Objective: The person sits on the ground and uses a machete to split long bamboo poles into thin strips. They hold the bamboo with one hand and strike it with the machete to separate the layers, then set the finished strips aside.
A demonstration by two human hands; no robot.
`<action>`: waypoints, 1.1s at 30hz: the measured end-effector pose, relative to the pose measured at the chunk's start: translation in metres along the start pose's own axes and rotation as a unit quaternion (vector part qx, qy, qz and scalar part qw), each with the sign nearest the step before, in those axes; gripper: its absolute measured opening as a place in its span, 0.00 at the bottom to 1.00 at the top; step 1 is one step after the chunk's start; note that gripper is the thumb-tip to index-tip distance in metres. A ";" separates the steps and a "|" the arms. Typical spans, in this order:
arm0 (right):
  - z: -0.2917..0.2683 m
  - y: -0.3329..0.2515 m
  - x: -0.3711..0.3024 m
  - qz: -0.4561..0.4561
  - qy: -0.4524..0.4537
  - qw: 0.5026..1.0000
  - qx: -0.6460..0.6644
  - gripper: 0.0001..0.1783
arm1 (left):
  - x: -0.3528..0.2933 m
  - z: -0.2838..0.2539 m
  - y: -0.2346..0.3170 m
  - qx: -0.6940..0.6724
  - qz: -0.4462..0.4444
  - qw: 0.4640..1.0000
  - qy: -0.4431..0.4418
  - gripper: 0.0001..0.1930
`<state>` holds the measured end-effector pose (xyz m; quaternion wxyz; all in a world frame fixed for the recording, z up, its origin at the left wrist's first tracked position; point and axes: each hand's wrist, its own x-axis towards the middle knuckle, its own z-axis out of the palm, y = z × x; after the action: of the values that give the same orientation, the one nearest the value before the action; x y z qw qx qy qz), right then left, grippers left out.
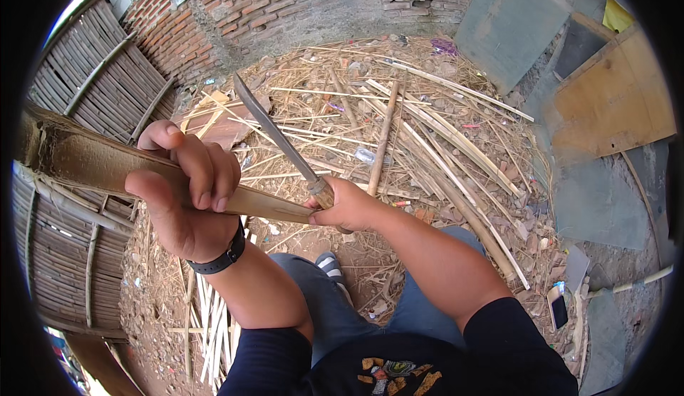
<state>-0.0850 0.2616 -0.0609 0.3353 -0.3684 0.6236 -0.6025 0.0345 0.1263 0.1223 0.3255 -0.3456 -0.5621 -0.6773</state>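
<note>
A long split bamboo piece (92, 159) slants from the far left edge down toward the middle. My left hand (187, 207) is closed around it, fingers over the top and thumb along the near side; a black watch band circles that wrist. In my right hand (354, 207) is the wooden handle of a machete (276, 132), its dark blade pointing up and away to the left. The bamboo's narrow end reaches the right thumb and fingers, which seem to pinch it against the handle.
Split bamboo strips (445, 136) and straw litter the ground ahead; more pale strips (212, 325) lie beside my left leg. A bamboo-slat wall (92, 61) stands left, a brick wall (313, 7) behind. Grey sheets (509, 29), a brown board (613, 100) and a phone (558, 308) are right.
</note>
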 end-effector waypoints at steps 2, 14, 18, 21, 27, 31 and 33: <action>-0.003 -0.006 -0.004 -0.011 0.006 1.000 0.003 0.29 | 0.005 0.001 0.002 -0.012 -0.003 1.000 -0.019 0.31; -0.055 0.004 0.014 -0.081 0.371 0.923 -0.055 0.22 | 0.001 -0.044 -0.071 0.364 -0.062 0.900 0.231 0.23; -0.085 -0.005 0.026 -0.078 0.451 0.885 0.086 0.16 | -0.071 -0.062 -0.127 0.591 -0.217 0.777 -0.007 0.35; -0.089 -0.022 0.015 -0.100 0.438 0.860 0.243 0.14 | -0.118 -0.053 -0.160 0.651 -0.224 0.715 -0.121 0.40; -0.137 0.003 -0.001 -0.068 0.433 0.818 0.372 0.11 | -0.118 -0.041 -0.189 0.659 -0.311 0.671 -0.137 0.27; -0.145 -0.004 -0.014 -0.039 0.480 0.788 0.385 0.12 | -0.087 -0.030 -0.167 0.685 -0.331 0.638 -0.119 0.17; -0.155 0.005 -0.023 -0.032 0.569 0.765 0.300 0.12 | -0.077 -0.036 -0.154 0.684 -0.306 0.649 -0.131 0.15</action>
<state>-0.2074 0.3596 -0.0592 -0.0067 0.1413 0.4754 -0.8683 -0.0544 0.1189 -0.0292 0.1669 0.0819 -0.9765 -0.1091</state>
